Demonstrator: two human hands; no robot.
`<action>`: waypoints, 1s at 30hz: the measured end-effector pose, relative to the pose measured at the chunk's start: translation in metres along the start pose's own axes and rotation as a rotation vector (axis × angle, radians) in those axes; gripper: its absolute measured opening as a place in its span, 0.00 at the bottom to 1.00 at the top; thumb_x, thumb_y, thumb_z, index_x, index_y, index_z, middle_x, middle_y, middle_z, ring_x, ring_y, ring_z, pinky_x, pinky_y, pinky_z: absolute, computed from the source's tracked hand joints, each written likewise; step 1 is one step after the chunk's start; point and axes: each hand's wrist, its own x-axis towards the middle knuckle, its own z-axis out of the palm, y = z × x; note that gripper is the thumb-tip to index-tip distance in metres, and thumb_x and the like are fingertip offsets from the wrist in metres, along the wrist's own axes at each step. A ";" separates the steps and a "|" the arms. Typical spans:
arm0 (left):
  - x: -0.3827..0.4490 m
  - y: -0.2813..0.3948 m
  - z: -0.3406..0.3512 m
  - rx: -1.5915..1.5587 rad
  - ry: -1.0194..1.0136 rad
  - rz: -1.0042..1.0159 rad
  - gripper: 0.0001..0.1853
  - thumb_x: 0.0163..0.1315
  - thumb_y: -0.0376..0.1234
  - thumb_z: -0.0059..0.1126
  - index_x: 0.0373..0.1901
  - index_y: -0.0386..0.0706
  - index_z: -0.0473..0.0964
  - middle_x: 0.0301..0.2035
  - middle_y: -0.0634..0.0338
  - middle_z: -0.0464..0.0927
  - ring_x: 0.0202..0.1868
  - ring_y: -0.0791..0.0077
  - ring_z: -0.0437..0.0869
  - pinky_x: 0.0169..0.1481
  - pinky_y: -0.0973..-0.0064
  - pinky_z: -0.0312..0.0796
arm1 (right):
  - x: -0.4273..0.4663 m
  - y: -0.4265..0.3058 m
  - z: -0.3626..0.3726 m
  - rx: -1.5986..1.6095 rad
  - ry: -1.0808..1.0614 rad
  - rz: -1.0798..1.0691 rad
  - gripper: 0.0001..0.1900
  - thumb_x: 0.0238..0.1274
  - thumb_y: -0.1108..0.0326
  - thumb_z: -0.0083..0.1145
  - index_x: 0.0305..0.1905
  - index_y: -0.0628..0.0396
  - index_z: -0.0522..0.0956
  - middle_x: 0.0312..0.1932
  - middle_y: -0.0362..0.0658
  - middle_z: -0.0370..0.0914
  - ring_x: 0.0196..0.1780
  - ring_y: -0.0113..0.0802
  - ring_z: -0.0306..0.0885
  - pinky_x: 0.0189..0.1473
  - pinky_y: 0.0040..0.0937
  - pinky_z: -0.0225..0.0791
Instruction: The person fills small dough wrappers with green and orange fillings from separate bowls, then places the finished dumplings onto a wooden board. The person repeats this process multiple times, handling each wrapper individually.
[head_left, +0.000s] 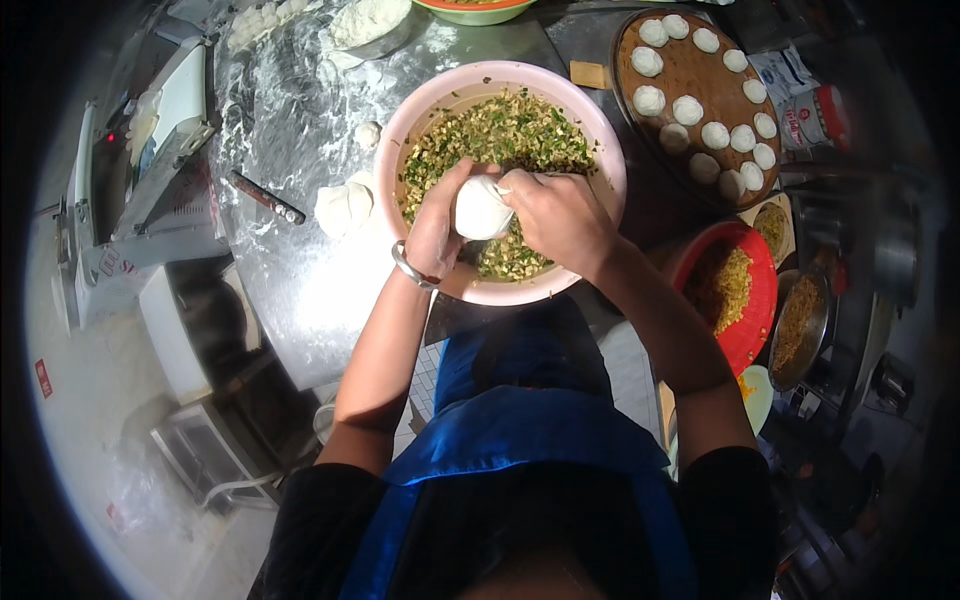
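Observation:
A round white dough bun rests in my left hand, whose wrist bears a metal bangle. The fingers of my right hand pinch the dough at its upper right edge. Both hands are over a large pink basin of chopped filling with green bits. Left of the basin, a soft piece of dough and a small dough ball lie on the floured metal table. A dark rod-like tool lies further left. The underside of the held bun is hidden.
A round wooden board with several white buns stands at the upper right. Below it are a red basin of yellow chopped food and a metal bowl of brown food. A container of flour stands at the table's back.

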 end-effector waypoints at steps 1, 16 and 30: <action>-0.005 0.003 0.004 -0.036 -0.010 0.010 0.16 0.63 0.40 0.48 0.40 0.36 0.75 0.33 0.58 0.79 0.32 0.75 0.81 0.34 0.78 0.73 | 0.001 -0.001 -0.002 0.000 0.011 -0.022 0.05 0.57 0.73 0.53 0.38 0.59 0.75 0.24 0.55 0.77 0.29 0.50 0.78 0.31 0.41 0.71; -0.019 -0.017 -0.031 0.084 -0.250 -0.449 0.18 0.64 0.46 0.46 0.45 0.43 0.72 0.29 0.57 0.80 0.27 0.68 0.83 0.22 0.74 0.76 | -0.020 -0.019 -0.002 -0.323 -0.168 -0.479 0.27 0.50 0.47 0.59 0.37 0.65 0.69 0.22 0.47 0.75 0.26 0.37 0.79 0.22 0.30 0.71; -0.006 -0.001 0.016 -0.159 0.097 -0.177 0.19 0.63 0.50 0.47 0.40 0.45 0.75 0.32 0.62 0.80 0.33 0.73 0.83 0.29 0.73 0.79 | 0.002 -0.015 -0.023 -0.445 0.252 -0.450 0.14 0.52 0.68 0.56 0.42 0.64 0.73 0.28 0.45 0.75 0.32 0.32 0.78 0.29 0.25 0.73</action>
